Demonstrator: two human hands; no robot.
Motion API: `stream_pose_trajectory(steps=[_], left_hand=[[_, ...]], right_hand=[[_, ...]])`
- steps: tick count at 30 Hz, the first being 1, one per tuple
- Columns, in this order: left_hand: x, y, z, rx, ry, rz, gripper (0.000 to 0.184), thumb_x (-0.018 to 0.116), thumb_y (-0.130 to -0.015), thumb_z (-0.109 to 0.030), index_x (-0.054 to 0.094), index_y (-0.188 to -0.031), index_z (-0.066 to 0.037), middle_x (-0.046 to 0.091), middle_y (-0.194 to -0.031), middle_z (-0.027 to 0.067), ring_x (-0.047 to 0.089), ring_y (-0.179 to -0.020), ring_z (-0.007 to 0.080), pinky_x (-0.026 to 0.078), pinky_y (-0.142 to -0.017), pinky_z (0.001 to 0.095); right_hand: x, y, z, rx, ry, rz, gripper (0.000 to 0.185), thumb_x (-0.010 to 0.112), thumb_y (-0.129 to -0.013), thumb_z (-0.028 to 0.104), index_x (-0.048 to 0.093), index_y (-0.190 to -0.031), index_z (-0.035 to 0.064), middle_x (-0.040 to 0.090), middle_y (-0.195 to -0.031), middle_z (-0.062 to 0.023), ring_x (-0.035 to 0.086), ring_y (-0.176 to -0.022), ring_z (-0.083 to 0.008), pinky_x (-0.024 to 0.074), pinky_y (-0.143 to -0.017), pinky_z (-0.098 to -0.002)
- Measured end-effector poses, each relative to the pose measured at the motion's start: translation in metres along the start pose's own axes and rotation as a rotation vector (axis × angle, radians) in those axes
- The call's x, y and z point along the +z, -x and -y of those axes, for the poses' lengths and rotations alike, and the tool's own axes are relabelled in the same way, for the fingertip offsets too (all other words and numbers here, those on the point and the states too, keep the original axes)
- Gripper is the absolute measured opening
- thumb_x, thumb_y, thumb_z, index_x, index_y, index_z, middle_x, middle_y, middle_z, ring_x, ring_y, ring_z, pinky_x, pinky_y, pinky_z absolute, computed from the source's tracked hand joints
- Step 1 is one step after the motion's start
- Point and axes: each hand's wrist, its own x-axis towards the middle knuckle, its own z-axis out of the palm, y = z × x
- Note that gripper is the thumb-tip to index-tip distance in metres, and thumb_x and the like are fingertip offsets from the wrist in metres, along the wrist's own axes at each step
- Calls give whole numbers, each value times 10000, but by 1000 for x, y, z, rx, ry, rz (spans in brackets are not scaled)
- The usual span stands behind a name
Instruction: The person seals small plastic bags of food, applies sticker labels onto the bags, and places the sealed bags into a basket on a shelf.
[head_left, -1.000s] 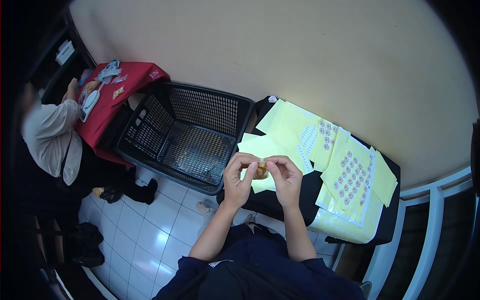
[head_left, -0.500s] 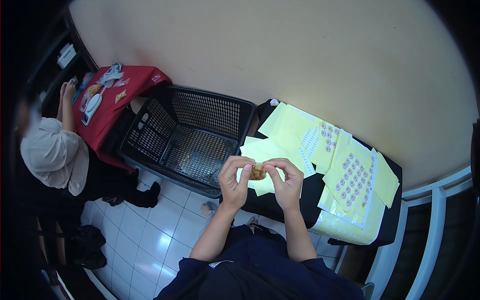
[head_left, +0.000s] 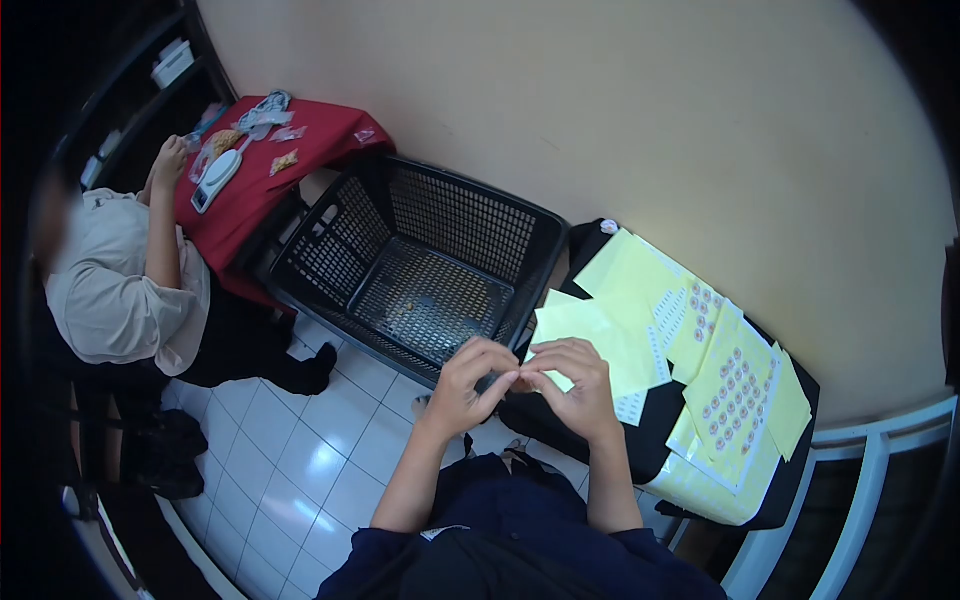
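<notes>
My left hand (head_left: pixel 474 388) and my right hand (head_left: pixel 575 388) meet at the fingertips, in front of the black crate and the paper-covered table. Both are closed in a pinch. A small brownish bit of the packet (head_left: pixel 522 383) shows between them; most of it is hidden by the fingers. Just behind my right hand lie plain yellow sheets (head_left: pixel 625 335). Farther right are sheets with rows of round stickers (head_left: pixel 735 400).
A black plastic crate (head_left: pixel 440 290) stands beyond my left hand. On the left, a red-covered table (head_left: pixel 330 130) bears a white scale (head_left: pixel 217 180) and small bags (head_left: pixel 284 162). A person (head_left: pixel 130 275) stands beside it. Tiled floor (head_left: pixel 330 450) shows below.
The view has turned, so the crate and tables sit farther right. The packet, plainly visible between my fingers before, is now mostly hidden. The other person's arms have moved.
</notes>
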Motion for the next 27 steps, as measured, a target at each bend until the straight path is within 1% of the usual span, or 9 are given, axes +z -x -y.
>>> stream_pose_trajectory(steps=[3,5,9,10,13,16,18,24,27], left_hand=[[-20,13,11,-21,-66,-54,50,597,-699,6,578,-742,-10,574,-762,84,552,-732,191,436,-653,287],[-35,21,19,-185,-33,-157,39,594,-702,13,575,-727,-10,573,-759,85,550,-728,194,437,-653,287],[-73,31,50,-238,-134,-296,43,596,-695,25,569,-717,1,568,-762,89,547,-704,194,436,-648,276],[-83,38,61,-302,-135,-374,50,604,-690,21,557,-703,8,558,-749,96,540,-700,191,429,-648,275],[-119,61,87,-424,-205,-510,69,607,-692,10,540,-678,9,546,-727,99,531,-698,190,423,-645,275],[-156,85,110,-492,-324,-570,86,594,-700,11,518,-663,3,524,-709,98,516,-683,191,413,-629,276],[-179,99,121,-525,-341,-611,87,576,-710,15,504,-663,0,508,-700,95,507,-680,189,410,-623,280],[-216,127,137,-755,-273,-735,58,496,-772,-13,474,-717,-11,487,-777,97,496,-736,166,413,-640,251],[-223,126,145,-855,-227,-754,56,490,-782,-36,472,-735,-13,485,-796,97,490,-736,158,407,-637,243]], right_hand=[[31,-13,-2,-10,-23,60,58,656,-657,80,639,-711,67,632,-723,-39,605,-792,-200,419,-752,-312],[54,-24,-3,-15,-77,121,60,653,-663,86,638,-716,64,632,-741,-52,604,-788,-202,418,-751,-314],[109,-58,-15,136,-335,345,108,631,-701,95,627,-787,28,624,-775,-94,599,-789,-204,433,-744,-292],[126,-69,-17,217,-443,348,143,624,-716,87,618,-844,24,613,-828,-87,588,-781,-173,443,-720,-268],[208,-90,-68,405,-585,96,179,619,-731,84,594,-884,-7,573,-838,-70,563,-719,-136,434,-650,-234],[295,-86,-153,614,-383,41,168,623,-713,51,609,-876,12,573,-817,-72,564,-737,-120,455,-605,-230],[339,-71,-203,704,-90,150,173,627,-705,56,608,-870,8,567,-809,-96,579,-738,-160,476,-594,-253],[398,-57,-290,632,283,515,229,616,-725,106,586,-942,39,529,-916,-91,567,-802,-241,477,-725,-333],[423,-58,-313,646,339,592,294,617,-728,134,555,-1008,69,492,-981,-69,548,-862,-243,461,-768,-349]])
